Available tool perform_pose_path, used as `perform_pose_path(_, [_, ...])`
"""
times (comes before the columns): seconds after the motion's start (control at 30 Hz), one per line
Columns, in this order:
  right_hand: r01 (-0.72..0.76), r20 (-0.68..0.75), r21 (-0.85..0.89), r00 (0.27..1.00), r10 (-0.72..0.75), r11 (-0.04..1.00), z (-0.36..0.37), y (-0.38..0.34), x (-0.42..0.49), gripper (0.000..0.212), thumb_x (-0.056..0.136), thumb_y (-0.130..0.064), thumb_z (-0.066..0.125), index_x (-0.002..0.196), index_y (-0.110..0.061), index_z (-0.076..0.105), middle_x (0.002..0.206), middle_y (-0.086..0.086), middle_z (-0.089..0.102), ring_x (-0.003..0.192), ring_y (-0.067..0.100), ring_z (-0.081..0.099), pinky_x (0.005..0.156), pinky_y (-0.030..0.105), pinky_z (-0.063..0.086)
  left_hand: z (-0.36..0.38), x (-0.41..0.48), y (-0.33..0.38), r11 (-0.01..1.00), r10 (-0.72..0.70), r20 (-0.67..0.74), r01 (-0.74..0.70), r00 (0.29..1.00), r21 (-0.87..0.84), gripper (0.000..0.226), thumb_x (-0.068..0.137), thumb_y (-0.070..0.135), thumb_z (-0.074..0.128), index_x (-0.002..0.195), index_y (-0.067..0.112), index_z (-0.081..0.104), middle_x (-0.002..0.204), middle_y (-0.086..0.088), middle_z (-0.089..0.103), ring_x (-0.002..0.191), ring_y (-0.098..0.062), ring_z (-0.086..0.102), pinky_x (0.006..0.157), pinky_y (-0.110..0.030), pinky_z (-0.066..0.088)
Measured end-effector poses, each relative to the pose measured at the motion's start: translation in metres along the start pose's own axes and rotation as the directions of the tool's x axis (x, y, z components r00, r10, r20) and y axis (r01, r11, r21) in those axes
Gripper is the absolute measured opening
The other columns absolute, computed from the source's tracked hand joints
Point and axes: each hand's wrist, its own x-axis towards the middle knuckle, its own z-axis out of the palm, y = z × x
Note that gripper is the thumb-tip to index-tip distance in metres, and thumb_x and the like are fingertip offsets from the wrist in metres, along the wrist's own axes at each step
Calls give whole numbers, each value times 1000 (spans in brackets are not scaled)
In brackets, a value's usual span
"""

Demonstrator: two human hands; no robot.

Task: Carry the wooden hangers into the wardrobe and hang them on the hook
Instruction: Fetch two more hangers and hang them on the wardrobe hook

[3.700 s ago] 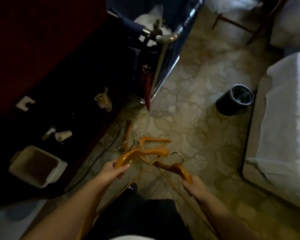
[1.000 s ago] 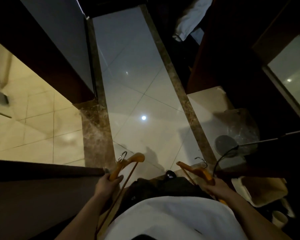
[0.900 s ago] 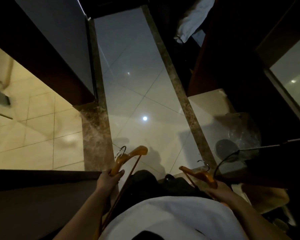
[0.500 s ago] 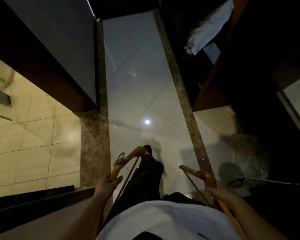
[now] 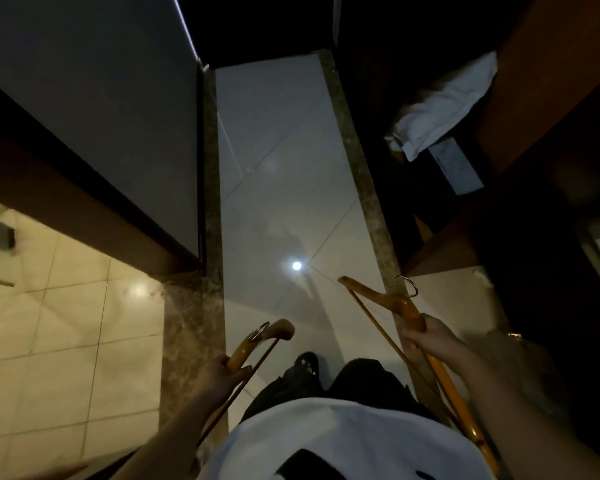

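Head view, looking down a corridor floor (image 5: 278,161) of pale glossy tile. Your left hand (image 5: 219,375) curls its fingers round the lower arm of the left hanger (image 5: 246,348), an orange-brown wooden one. Its left hook (image 5: 258,332) lies close against the neck, its rounded end points forward over the floor, and its thin crossbar runs back beside your wrist. Your right hand (image 5: 426,337) wraps thumb and fingers round the right hanger (image 5: 399,303) just behind the neck. The right hook (image 5: 407,285) stands up and curls rightward; one arm points forward and left, the other runs back past your forearm toward the bottom edge. Both hangers are held in the air, well apart, one on either side of your legs. You cannot tell whether either hand carries more than one. A round glare (image 5: 296,265) sits on the floor ahead, between the two hangers, and a dark shoe (image 5: 307,360) shows between your hands above your white shirt (image 5: 326,438). Brown marble strips (image 5: 361,188) border the floor on both sides. A grey panel (image 5: 101,98) rises along the left edge, with beige tiles (image 5: 66,323) below it. A dark wooden cabinet (image 5: 440,244) stands along the right edge, with a white cloth (image 5: 440,105) in it.
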Motion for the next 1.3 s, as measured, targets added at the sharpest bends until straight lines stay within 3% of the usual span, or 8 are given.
perform_pose_path(0.17, [-22, -20, 29, 1000, 22, 999, -23, -37, 33, 41, 90, -19, 58, 127, -7, 48, 111, 11, 60, 78, 11, 59, 68, 24, 47, -18, 46, 65, 998, 42, -8, -42, 999, -44, 30, 82, 32, 68, 101, 12, 56, 84, -8, 60, 74, -19, 57, 62, -26, 45])
perform_pose_path(0.37, [-127, -42, 27, 991, 128, 992, -56, -62, 85, 37, 88, -12, 57, 122, 2, 51, 78, 5, 58, 67, 16, 56, 54, 22, 41, -31, 110, 164, 990, 99, -37, -102, 994, -101, 30, 81, 33, 68, 99, 10, 59, 81, -11, 64, 75, -24, 62, 70, -34, 50])
perform_pose_path(0.63, [-186, -27, 120, 981, 191, 975, -126, -133, 157, 11, 86, -3, 53, 97, -1, 54, 73, 11, 57, 65, 21, 53, 59, 27, 43, -66, 178, 292, 985, 161, -64, -165, 985, -57, 26, 83, 30, 68, 94, 10, 57, 79, -8, 60, 79, -25, 58, 65, -29, 42])
perform_pose_path(0.77, [-147, -20, 128, 988, 150, 981, -164, -184, 192, 24, 89, -8, 53, 113, -7, 53, 88, 9, 59, 76, 21, 55, 56, 26, 40, -81, 209, 327, 984, 155, -68, -160, 986, -73, 27, 83, 30, 67, 93, 6, 60, 74, -9, 60, 72, -24, 57, 63, -29, 41])
perform_pose_path(0.87, [-109, -21, 159, 993, 114, 981, -191, -231, 217, 29, 90, -10, 52, 120, -6, 53, 103, 14, 61, 90, 26, 59, 65, 30, 48, -90, 229, 346, 987, 115, -49, -119, 992, -103, 29, 82, 29, 68, 94, 4, 60, 73, -12, 61, 70, -25, 58, 69, -34, 46])
perform_pose_path(0.97, [-86, -20, 252, 995, 94, 964, -214, -279, 236, 29, 91, -13, 54, 120, -10, 51, 102, 12, 60, 91, 25, 58, 68, 33, 49, -104, 257, 367, 990, 87, -40, -91, 995, -106, 29, 83, 28, 67, 95, 2, 61, 72, -13, 61, 68, -25, 57, 68, -34, 46])
perform_pose_path(1.1, [-21, -82, 264, 996, 44, 964, -236, -333, 268, 41, 89, -22, 58, 126, -8, 51, 110, 14, 60, 104, 31, 58, 92, 43, 49, -131, 305, 405, 992, 90, -35, -93, 995, -83, 32, 83, 30, 68, 95, 2, 61, 71, -12, 60, 67, -25, 57, 69, -36, 47])
perform_pose_path(1.3, [-53, -77, 364, 993, 87, 930, -245, -383, 307, 50, 88, -22, 59, 134, -8, 43, 113, 11, 55, 104, 27, 53, 88, 37, 44, -182, 384, 495, 986, 162, 13, -163, 987, 23, 29, 84, 30, 66, 98, 6, 57, 74, -12, 59, 68, -23, 55, 65, -32, 44])
